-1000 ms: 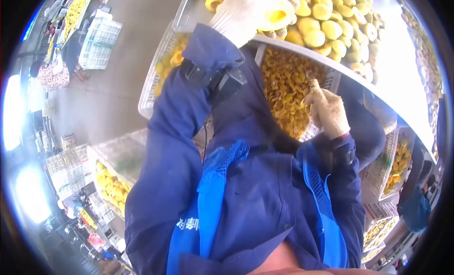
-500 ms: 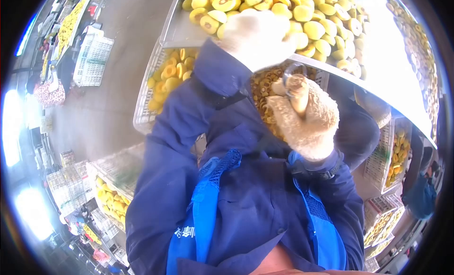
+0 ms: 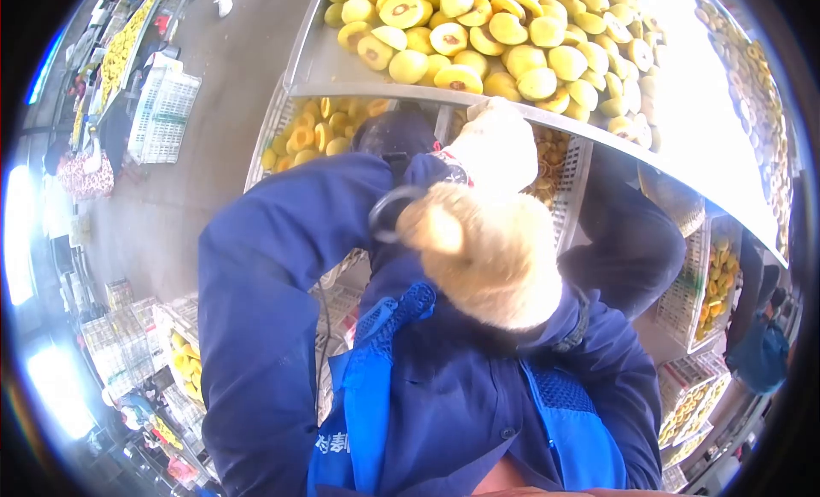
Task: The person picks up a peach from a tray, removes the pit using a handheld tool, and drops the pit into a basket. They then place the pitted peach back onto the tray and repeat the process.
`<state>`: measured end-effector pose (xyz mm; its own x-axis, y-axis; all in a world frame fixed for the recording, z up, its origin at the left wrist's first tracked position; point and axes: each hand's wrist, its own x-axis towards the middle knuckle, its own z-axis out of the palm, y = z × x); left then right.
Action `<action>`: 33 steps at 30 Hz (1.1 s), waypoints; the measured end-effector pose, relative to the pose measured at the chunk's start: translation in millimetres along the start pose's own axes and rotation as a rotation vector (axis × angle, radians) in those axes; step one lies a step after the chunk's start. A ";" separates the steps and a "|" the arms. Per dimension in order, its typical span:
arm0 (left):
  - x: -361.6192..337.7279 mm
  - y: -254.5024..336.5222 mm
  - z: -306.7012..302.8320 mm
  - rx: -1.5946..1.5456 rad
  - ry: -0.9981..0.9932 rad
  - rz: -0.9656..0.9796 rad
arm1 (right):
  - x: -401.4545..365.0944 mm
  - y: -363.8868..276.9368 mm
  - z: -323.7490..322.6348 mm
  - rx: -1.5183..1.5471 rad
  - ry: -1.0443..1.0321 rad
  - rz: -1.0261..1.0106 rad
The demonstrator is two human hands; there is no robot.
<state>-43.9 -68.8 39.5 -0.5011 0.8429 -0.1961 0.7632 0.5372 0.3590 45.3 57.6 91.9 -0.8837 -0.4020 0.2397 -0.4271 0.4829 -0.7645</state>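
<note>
My left hand (image 3: 502,147), in a pale glove, is curled above a crate below the table edge. What it holds, if anything, is lost in glare. My right hand (image 3: 495,262), in a tan fuzzy glove, is closed in front of my chest, beside my left wrist. From its fist sticks out a ring-shaped metal pitting tool (image 3: 395,213), slightly blurred. Many halved yellow peaches (image 3: 530,57), several showing reddish-brown centres, are heaped on the metal table (image 3: 320,65) beyond my hands. Small brown scraps (image 3: 549,159) fill the crate partly hidden behind my left hand.
A white crate of peach halves (image 3: 309,138) stands under the table's left part. More crates of fruit (image 3: 713,279) are at the right, and a white crate (image 3: 166,112) stands on the floor at left. The metal table edge (image 3: 615,138) runs close in front of me.
My left hand has drawn back from the peach pile to below the table edge. My right hand has swung left and towards my chest, with the ring tool in it.
</note>
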 end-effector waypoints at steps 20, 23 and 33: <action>-9.6 0.3 -1.5 0.008 -0.015 0.061 | -19.3 1.4 33.2 0.009 -0.008 -0.331; -5.7 0.9 -1.4 0.027 -0.011 0.064 | -11.7 -3.4 20.0 -0.051 -0.100 -0.296; 3.9 12.0 -9.1 0.101 0.028 0.034 | 19.1 -24.0 7.9 -0.237 -0.128 -0.155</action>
<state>-40.4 -59.4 51.4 -0.4843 0.8604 -0.1590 0.8166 0.5097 0.2708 40.2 32.2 110.1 -0.7798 -0.5724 0.2534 -0.6006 0.5700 -0.5606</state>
